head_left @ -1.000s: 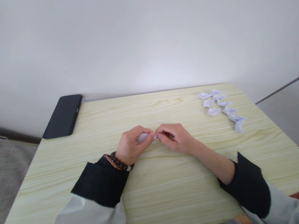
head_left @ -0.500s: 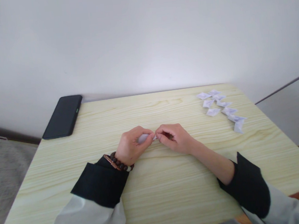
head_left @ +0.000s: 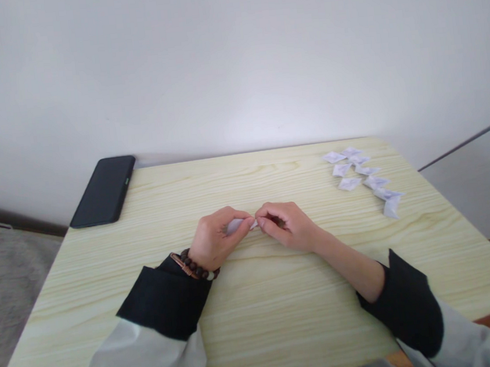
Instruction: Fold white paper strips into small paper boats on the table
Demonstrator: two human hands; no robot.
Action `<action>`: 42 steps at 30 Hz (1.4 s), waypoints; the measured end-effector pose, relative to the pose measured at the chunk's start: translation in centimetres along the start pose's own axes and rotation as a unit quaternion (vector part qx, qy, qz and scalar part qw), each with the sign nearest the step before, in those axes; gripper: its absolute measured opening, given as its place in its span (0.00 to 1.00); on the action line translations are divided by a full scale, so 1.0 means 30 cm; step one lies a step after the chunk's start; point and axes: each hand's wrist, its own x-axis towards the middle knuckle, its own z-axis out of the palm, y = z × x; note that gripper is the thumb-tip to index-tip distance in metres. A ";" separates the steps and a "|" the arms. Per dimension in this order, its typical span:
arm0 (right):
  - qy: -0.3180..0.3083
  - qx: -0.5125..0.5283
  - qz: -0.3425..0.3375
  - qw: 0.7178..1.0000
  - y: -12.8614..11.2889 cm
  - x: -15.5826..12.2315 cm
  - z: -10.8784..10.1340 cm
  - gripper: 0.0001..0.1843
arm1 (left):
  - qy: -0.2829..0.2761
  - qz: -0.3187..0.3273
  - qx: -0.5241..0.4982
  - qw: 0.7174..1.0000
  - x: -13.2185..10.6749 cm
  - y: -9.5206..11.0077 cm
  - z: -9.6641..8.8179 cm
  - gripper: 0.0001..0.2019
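Note:
Both my hands meet at the middle of the pale wooden table (head_left: 259,322). My left hand (head_left: 216,239), with a dark bead bracelet at the wrist, is curled and pinches a small white piece of paper (head_left: 236,226). My right hand (head_left: 287,226) is closed too, and its fingertips pinch the right end of the same paper. Most of the paper is hidden inside my fingers.
A black phone (head_left: 104,190) lies face up at the far left corner, hanging over the table's edge. Several small folded white paper pieces (head_left: 362,178) lie in a loose row at the far right. A plain white wall stands behind the table.

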 end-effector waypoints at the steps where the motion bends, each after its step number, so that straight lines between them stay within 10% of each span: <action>1: 0.006 -0.001 0.003 1.000 0.002 0.000 0.001 0.07 | 0.006 -0.008 -0.004 1.000 0.000 -0.001 0.001 0.09; 8: 0.151 -0.014 0.061 0.987 0.023 -0.002 0.002 0.08 | 0.071 -0.096 -0.097 0.988 0.003 -0.028 -0.002 0.14; 42: 0.120 -0.034 -0.109 0.986 0.035 -0.005 0.019 0.05 | 0.066 0.080 -0.011 0.995 0.001 -0.026 -0.006 0.03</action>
